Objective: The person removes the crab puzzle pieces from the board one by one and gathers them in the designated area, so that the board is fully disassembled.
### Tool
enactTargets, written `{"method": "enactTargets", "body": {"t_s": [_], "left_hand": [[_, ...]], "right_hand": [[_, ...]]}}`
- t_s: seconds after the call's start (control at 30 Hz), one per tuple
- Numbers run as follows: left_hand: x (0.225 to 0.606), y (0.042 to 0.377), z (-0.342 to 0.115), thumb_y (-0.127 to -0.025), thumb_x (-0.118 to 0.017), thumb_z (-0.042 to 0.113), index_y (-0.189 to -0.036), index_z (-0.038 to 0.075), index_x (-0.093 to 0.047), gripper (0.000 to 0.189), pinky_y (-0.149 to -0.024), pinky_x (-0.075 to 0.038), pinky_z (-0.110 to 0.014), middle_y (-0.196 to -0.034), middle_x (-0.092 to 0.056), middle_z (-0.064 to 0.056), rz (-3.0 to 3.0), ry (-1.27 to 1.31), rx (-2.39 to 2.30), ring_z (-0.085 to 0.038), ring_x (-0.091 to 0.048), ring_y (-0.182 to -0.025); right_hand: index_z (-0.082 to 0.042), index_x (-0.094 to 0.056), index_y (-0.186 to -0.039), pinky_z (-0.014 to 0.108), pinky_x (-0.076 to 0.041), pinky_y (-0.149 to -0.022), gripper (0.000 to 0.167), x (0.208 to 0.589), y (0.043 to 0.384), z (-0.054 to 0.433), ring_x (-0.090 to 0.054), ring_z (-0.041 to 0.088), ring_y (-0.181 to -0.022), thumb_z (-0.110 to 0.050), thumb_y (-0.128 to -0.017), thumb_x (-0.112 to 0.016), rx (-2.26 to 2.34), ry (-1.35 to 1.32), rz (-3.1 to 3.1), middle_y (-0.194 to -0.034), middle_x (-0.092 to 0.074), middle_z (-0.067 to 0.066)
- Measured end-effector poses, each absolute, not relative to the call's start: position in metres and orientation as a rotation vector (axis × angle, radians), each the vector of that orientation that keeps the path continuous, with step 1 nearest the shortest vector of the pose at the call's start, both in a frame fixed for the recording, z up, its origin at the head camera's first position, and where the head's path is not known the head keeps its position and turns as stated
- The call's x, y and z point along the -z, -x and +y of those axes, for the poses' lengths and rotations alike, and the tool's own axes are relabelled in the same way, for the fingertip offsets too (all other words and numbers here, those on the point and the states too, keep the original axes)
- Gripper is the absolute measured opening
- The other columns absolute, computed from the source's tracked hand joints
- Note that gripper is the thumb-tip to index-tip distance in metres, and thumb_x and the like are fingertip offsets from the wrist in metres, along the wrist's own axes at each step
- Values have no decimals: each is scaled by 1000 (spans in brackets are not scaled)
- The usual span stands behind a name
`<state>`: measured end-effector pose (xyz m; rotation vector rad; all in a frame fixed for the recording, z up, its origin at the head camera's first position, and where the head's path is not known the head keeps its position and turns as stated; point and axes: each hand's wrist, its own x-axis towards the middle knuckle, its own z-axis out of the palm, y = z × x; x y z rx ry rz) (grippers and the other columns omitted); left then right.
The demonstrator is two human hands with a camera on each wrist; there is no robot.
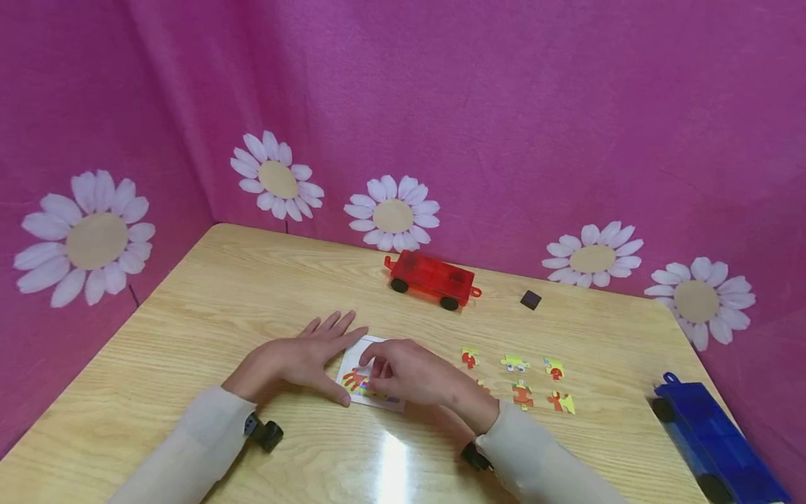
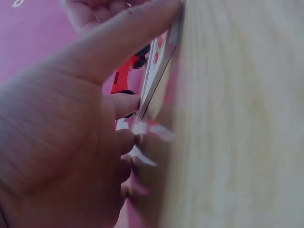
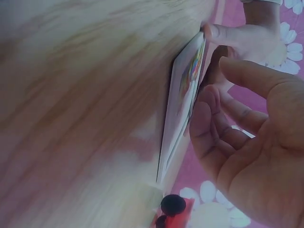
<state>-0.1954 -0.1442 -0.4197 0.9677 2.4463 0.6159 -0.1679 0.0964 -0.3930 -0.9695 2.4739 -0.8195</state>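
Observation:
A white-framed puzzle board [image 1: 385, 402] lies flat on the table, with red, yellow and blue picture parts filling its near portion and a pale surface farther up. Spread beside its left edge, my left hand [image 1: 308, 358] steadies it, with thumb and index fingertip at the frame. Over the board hovers my right hand [image 1: 415, 371], fingers loosely bent and fingertips close to its surface. In the right wrist view, the thumb stands apart from the bent fingers [image 3: 204, 126], and nothing shows between them. The hand hides the board's right part in the head view.
Several loose jigsaw pieces [image 1: 522, 395] lie right of the board, some partly behind the right forearm. A red toy wagon [image 1: 434, 276] stands at the back, near a small dark square [image 1: 531, 299]. A blue toy wagon [image 1: 724, 441] is at the right edge.

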Motion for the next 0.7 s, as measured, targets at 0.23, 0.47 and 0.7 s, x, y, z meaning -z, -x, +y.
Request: {"method": "enactTargets", "body": {"t_s": [0.23, 0.47, 0.7], "left_hand": [[429, 195, -147, -81, -78, 63, -166, 13, -18, 116, -120, 8, -60, -172, 4, -14, 2442, -1002, -692, -36, 12, -155], [428, 194, -148, -81, -79, 63, -166, 12, -17, 117, -120, 8, -59, -171, 5, -15, 2450, -1007, -694, -36, 12, -155], [429, 194, -147, -80, -78, 64, -167, 14, -15, 118, -120, 8, -59, -171, 6, -14, 2442, -1006, -684, -36, 12, -155]], "right_hand": [[-10, -67, -115, 26, -52, -80, 29, 398, 168, 86, -62, 7, -83, -10, -89, -79, 721, 961, 2505, -90, -68, -5], [-10, -67, -117, 29, -52, -85, 31, 403, 168, 83, -62, 10, -88, -9, -88, -79, 651, 997, 2554, -94, -68, -1], [-10, -67, -118, 30, -52, -86, 31, 405, 169, 84, -62, 11, -90, -9, -89, -79, 644, 1006, 2554, -96, -69, 0]]}}
